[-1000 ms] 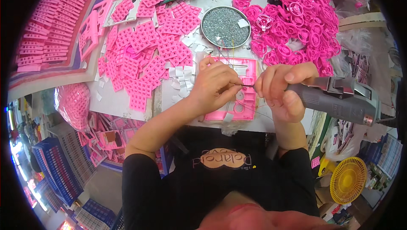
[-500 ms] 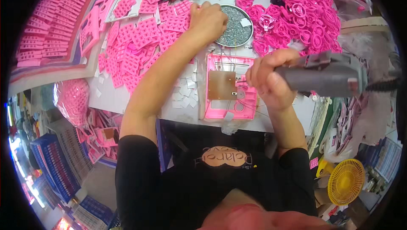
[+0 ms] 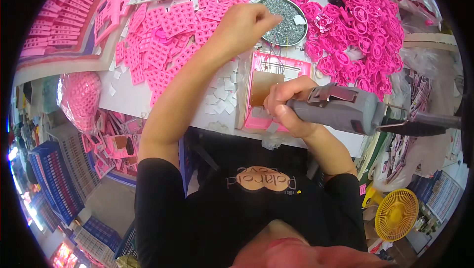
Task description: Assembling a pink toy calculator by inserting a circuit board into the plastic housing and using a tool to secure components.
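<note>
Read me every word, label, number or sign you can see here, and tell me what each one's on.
Black shirt: dark lettering on and around a tan patch across the chest; I won't repeat the wording.
Grey power tool in the right hand: any markings are too small to read.
Blue trays at the left: any labels are too small and blurred.

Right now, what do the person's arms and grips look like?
The arms have short black sleeves that end near the elbows. Below the sleeves, they're bare. The left grip and the right grip are just ordinary hands with fingers, with no gloves on. I can't see a watch or bracelet on either wrist.
</note>
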The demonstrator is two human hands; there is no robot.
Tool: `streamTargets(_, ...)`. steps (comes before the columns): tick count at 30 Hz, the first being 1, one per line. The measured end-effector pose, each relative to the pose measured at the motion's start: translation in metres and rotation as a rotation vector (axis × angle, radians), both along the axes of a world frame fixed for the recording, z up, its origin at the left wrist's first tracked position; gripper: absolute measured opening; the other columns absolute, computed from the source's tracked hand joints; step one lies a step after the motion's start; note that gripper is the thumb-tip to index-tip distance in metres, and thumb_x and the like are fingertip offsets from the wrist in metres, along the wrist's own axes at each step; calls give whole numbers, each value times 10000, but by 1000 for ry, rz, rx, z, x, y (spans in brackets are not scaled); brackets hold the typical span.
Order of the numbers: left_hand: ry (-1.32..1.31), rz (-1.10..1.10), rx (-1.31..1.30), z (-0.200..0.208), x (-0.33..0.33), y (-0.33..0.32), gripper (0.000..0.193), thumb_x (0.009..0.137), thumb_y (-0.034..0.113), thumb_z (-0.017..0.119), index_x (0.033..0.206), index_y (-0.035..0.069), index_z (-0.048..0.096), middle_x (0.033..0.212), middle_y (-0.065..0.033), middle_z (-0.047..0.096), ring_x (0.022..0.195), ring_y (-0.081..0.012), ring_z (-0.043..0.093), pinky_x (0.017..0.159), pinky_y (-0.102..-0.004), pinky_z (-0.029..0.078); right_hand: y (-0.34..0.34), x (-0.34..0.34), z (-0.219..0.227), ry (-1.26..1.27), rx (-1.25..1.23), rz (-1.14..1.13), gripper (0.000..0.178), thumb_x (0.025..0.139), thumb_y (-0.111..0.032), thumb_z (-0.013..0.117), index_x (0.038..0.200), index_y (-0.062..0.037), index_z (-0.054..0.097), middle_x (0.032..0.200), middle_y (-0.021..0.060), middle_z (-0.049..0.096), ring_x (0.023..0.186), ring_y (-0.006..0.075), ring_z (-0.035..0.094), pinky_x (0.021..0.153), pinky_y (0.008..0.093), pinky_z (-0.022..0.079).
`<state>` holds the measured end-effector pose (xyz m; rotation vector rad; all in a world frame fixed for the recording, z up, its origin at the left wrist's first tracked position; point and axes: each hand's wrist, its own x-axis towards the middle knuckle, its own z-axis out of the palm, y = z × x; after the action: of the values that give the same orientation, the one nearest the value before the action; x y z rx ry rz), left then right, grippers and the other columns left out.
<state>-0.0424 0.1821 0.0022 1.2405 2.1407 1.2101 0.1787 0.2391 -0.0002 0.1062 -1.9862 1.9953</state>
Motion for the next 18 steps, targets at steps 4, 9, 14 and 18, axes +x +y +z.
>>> streamTargets(4, -173, -47, 142, 11, 32, -63, 184, 831, 209, 772, 844, 49, 683, 770, -48, 642, 739, -192, 595, 713, -331, 428, -4, -10, 3, 78, 110, 42, 181, 882, 20, 610, 996, -50, 488, 683, 76, 547, 627, 178, 561, 595, 341, 483)
streamTargets(9, 415, -102, 136, -21, 81, -110, 158, 771, 169, 791, 886, 124, 693, 890, 22, 668, 853, -183, 606, 853, -399, 366, 0, -12, -1, 38, 172, 81, 175, 883, -52, 663, 1008, -55, 539, 665, 62, 556, 593, 178, 563, 546, 322, 464)
streamTargets(14, 365, -85, 205, -32, 108, -115, 151, 797, 170, 785, 914, 155, 689, 919, 59, 680, 862, -153, 592, 849, -417, 340, -5, -15, 32, 161, -225, 1, 234, 940, -147, 673, 1083, -69, 505, 596, 35, 505, 516, 148, 483, 488, 323, 425)
streamTargets(18, 265, -73, 249, -31, 113, -113, 145, 784, 156, 790, 888, 153, 689, 901, 50, 672, 841, -156, 589, 840, -419, 333, -8, -17, 41, 164, -257, 56, 261, 942, -162, 686, 1095, -75, 493, 584, 21, 491, 501, 142, 471, 470, 316, 412)
